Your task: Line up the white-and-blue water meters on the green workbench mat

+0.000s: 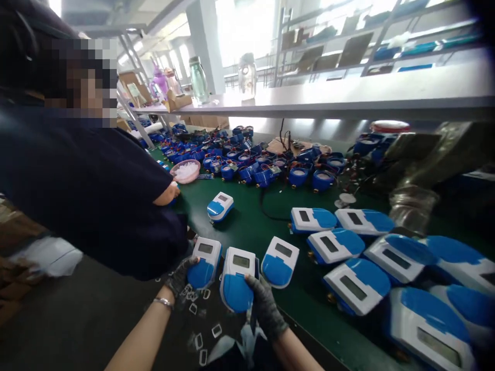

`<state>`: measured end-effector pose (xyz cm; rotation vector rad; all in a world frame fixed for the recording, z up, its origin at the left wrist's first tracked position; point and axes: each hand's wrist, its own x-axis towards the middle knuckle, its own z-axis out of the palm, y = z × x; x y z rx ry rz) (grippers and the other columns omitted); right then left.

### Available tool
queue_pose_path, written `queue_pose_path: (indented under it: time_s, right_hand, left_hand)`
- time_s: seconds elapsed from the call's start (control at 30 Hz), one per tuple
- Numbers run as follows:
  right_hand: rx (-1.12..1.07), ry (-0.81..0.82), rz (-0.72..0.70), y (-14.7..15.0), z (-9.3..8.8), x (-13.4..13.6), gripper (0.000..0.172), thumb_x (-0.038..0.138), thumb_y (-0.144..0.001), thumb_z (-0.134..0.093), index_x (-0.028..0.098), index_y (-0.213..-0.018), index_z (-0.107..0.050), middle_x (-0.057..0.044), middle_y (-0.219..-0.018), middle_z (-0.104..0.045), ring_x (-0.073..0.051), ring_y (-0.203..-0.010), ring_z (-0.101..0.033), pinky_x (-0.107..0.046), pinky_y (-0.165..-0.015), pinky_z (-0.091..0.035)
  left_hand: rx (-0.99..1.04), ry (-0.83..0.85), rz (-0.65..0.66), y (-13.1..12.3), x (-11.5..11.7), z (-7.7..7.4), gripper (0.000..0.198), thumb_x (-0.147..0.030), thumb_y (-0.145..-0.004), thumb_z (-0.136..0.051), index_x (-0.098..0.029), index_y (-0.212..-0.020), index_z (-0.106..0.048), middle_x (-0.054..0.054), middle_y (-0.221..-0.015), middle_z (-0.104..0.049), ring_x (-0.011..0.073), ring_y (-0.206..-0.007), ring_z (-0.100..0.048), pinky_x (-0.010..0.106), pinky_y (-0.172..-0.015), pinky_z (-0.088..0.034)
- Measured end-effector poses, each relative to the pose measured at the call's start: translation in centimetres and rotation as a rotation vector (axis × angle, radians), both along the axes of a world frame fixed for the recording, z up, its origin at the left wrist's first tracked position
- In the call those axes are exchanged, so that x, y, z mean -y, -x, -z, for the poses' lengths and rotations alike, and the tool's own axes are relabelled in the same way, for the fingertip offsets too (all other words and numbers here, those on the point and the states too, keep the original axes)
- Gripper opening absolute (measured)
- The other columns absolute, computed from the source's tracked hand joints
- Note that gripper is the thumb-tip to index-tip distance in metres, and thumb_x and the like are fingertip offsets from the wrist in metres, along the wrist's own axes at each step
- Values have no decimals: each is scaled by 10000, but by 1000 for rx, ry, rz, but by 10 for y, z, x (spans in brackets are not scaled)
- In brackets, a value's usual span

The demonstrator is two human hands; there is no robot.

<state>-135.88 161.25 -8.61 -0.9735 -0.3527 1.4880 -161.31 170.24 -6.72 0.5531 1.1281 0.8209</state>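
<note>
Two white-and-blue meters are in my gloved hands near the table's front edge. My left hand grips the side of one meter, its thumb on the blue cover. Just right of it, my right hand is closed around another meter, thumb over the cover's edge. Both small grey displays face up. Beside my right hand a third meter lies on the green table. Farther back stands one more meter. The fingers beneath both held meters are hidden.
On the right sit several finished-looking meters. Blue open meter housings with wires crowd the back, under a white shelf with bottles. A co-worker stands close on my left, near a pink bowl. Small frames lie on the floor.
</note>
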Motion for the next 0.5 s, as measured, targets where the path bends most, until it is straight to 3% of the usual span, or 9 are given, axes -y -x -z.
queue_pose_path:
  time_s: [0.13, 0.27, 0.43, 0.5]
  right_hand:
    - [-87, 78, 102, 18, 10, -55, 588, 416, -686, -837, 145, -1185, -684, -145, -1063, -764, -317, -934, -733, -421, -859, -586]
    - [-67, 132, 270, 23, 15, -89, 613, 391, -691, -825, 163, -1232, -649, -117, -1067, -766, -290, -995, -722, -398, -921, -562]
    - [39, 201, 444, 22, 9, -116, 562, 454, -778, -725, 240, -1288, -630, -81, -1179, -736, -283, -1191, -643, -402, -1020, -512]
    - [145, 237, 494, 24, 4, -117, 568, 476, -757, -724, 234, -1266, -648, -87, -1246, -705, -297, -1222, -618, -421, -1044, -494]
  left_hand:
    - [3, 84, 174, 9, -68, 29, 696, -392, -751, -786, -64, -1335, -598, 207, -1086, -754, 380, -1051, -707, 499, -942, -553]
    - [2, 103, 303, -11, -131, 53, 705, -396, -706, -816, -58, -1294, -621, 216, -1138, -738, 396, -1100, -686, 487, -956, -551]
    - [-49, 136, 452, -56, -180, 49, 697, -415, -722, -792, -89, -1306, -597, 207, -1116, -742, 392, -1043, -708, 493, -877, -585]
    - [-146, 24, 510, -69, -187, 41, 678, -461, -777, -730, -126, -1345, -572, 193, -1179, -724, 384, -1079, -695, 504, -906, -574]
